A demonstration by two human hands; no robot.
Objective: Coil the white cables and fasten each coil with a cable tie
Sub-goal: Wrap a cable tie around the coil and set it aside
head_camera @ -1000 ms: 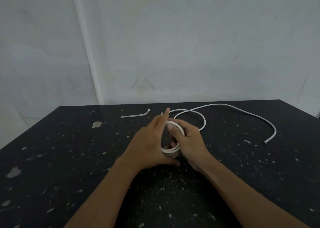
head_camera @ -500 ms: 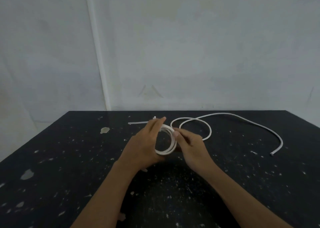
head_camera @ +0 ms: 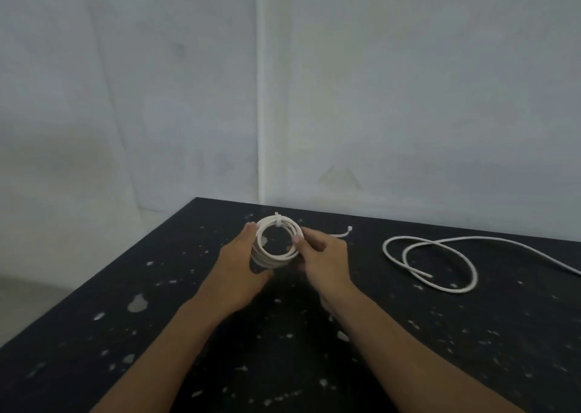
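Your left hand [head_camera: 239,268] and right hand [head_camera: 323,255] pinch the tied coil [head_camera: 276,244]; loosening before the cable tie [head_camera: 278,221] is snug could spring its loops.

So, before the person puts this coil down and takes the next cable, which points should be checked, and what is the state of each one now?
1. Coil held by both hands, left hand and right hand: ok.
2. Cable tie sits across the top of the coil: ok.
3. Tie pulled tight and locked: cannot tell, too small.
4. Loops lie together, none springing out: ok.
5. Second cable coiled: not ok, it lies loose on the table.
6. Spare tie for it: cannot tell; a short white piece shows behind the right hand.
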